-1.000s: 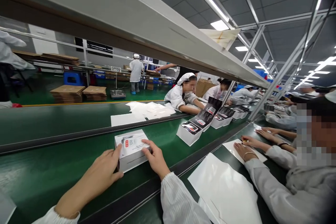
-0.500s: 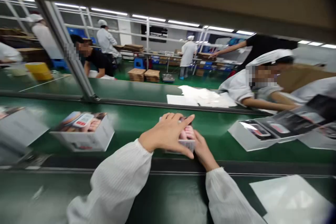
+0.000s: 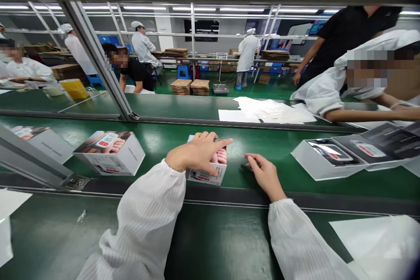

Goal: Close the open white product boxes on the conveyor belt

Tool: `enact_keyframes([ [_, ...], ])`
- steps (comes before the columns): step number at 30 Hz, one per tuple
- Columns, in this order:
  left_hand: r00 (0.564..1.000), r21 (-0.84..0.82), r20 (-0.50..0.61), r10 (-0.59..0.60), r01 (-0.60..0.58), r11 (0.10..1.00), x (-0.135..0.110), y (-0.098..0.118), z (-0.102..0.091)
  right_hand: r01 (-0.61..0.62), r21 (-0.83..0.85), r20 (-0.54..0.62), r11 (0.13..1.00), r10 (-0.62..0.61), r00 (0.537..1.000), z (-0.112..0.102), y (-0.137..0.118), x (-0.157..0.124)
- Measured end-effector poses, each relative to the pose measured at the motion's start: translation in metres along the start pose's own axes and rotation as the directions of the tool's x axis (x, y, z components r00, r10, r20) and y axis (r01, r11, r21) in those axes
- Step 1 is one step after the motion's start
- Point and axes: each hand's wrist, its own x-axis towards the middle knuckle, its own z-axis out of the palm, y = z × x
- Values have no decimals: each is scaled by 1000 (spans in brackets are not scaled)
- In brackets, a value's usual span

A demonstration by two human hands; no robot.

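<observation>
A white carton, printed with a picture of a hand, sits on the green conveyor belt in front of me. My left hand reaches over its top, with the thumb at the front face and the fingers toward the back. To the right, apart from the carton, my right hand hovers over the belt, its fingers loosely bent and nothing visible in them. Another closed carton stands further left, showing a white digital monitor. On the right lies an opened carton with a monitor in its dark insert.
A metal post rises at the left beyond the belt. White sheets lie on the far surface, and a white sheet lies near me at right. A co-worker in white leans in at the far right. A yellow tape roll is far left.
My left hand and the carton have shifted left. My right hand has come away from the carton's right side. The view has levelled and turned slightly.
</observation>
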Motion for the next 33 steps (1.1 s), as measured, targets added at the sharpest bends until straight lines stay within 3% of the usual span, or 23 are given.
enact_keyframes([
  [7,996,31,-30,-78,79,996,-5,-3,-2,26,77,-72,997,-20,997,4,-9,-2],
  [9,990,41,-119,-72,77,996,-6,-6,1,60,63,-149,996,-50,988,0,-16,0],
  [11,975,52,-215,-48,61,997,-6,-10,6,88,11,-306,996,-80,949,-13,-20,6],
  [13,959,48,-282,3,11,999,-4,-13,12,72,-98,-529,993,-113,841,-40,-17,11],
  [16,945,22,-322,52,-47,999,-1,-12,15,-84,-204,-820,975,-124,559,-96,7,16],
  [18,948,11,-313,49,-48,999,0,-8,14,-148,-72,-923,986,-10,386,-133,35,19],
  [19,954,9,-297,43,-42,999,0,-5,13,-145,48,-931,988,97,351,-146,49,22],
  [21,965,2,-260,28,-28,1000,1,0,11,-126,242,-880,962,272,389,-163,74,27],
  [22,970,-2,-243,25,-27,1000,2,1,10,-119,305,-839,945,325,436,-167,84,30],
  [25,975,-7,-220,30,-32,999,3,2,11,-85,389,-720,917,361,593,-162,97,35],
  [27,976,-1,-215,39,-40,999,4,0,13,-57,432,-656,900,357,665,-156,96,36],
  [33,966,4,-245,78,-80,997,11,-6,20,-5,480,-599,877,332,729,-133,80,31],
])
